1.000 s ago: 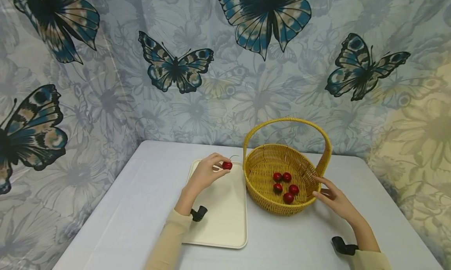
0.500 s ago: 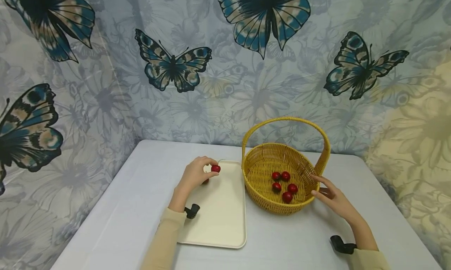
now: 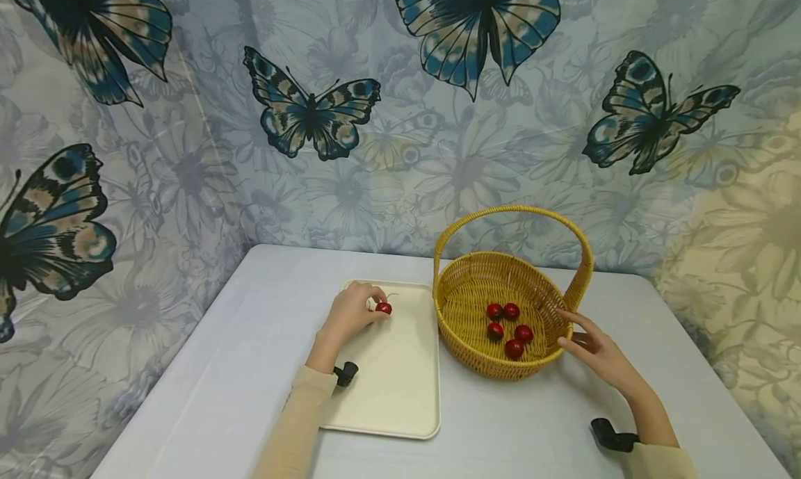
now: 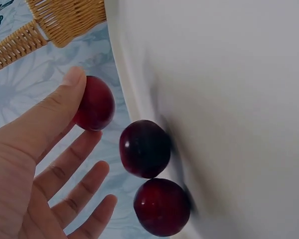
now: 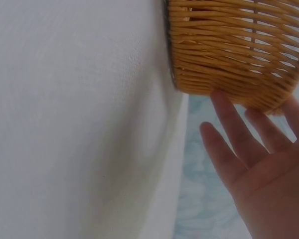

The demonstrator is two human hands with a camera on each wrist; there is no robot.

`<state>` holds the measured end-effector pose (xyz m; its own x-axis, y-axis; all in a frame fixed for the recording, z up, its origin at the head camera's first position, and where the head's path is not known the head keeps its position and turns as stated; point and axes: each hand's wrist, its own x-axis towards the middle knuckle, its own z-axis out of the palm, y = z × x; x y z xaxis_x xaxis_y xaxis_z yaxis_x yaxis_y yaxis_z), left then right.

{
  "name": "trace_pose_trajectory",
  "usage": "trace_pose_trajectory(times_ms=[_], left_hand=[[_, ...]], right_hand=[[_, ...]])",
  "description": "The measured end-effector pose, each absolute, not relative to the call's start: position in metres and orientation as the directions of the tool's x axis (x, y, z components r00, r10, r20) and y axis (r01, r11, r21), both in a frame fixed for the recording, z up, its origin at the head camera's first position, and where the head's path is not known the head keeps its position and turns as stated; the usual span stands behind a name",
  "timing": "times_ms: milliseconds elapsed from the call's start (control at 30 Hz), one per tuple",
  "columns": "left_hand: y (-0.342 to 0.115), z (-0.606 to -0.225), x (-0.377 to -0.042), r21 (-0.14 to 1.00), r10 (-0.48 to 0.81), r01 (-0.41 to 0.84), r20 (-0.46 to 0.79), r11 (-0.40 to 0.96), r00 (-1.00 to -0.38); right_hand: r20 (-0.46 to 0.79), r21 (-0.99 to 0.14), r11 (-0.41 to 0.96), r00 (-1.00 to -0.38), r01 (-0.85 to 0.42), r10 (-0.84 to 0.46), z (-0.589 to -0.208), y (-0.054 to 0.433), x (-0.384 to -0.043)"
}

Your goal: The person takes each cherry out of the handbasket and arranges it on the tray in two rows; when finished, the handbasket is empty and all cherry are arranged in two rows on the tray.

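My left hand (image 3: 350, 313) pinches a red cherry (image 3: 384, 308) between thumb and fingers, low over the cream tray (image 3: 382, 395). In the left wrist view the held cherry (image 4: 95, 104) is near two dark red cherries, one (image 4: 144, 149) beside the other (image 4: 162, 207), on the tray; the hand hides both in the head view. My right hand (image 3: 601, 357) touches the right side of the yellow wicker basket (image 3: 475, 364), its fingers extended along the wall and rim. In the right wrist view the fingertips meet the basket's woven side (image 5: 234, 59). Several cherries (image 3: 514, 349) lie inside the basket.
The basket's tall arched handle (image 3: 513, 209) rises above it, and its left side stands close to the tray's right edge. Beneath both is a table with a white cloth (image 3: 213, 368). A butterfly-patterned fabric (image 3: 350, 208) hangs behind the table.
My left hand has moved left, away from the basket, and then slightly down toward the tray, still holding the cherry. My right hand stays at the basket.
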<state>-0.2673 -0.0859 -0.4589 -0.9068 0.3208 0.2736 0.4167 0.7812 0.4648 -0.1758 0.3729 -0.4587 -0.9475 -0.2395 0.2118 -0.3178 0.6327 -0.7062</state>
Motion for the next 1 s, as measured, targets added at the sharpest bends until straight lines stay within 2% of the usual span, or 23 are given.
trace_pose_trajectory(times_ms=[500, 1000], left_hand=[[-0.085, -0.475, -0.267, 0.394, 0.362, 0.480, 0.340, 0.784, -0.868], [-0.085, -0.475, -0.268, 0.401, 0.359, 0.441, 0.267, 0.803, -0.895]], right_hand=[[0.194, -0.708, 0.640, -0.953, -0.300, -0.232, -0.458, 0.373, -0.175], [0.197, -0.712, 0.635, -0.953, -0.299, -0.229, -0.458, 0.373, -0.176]])
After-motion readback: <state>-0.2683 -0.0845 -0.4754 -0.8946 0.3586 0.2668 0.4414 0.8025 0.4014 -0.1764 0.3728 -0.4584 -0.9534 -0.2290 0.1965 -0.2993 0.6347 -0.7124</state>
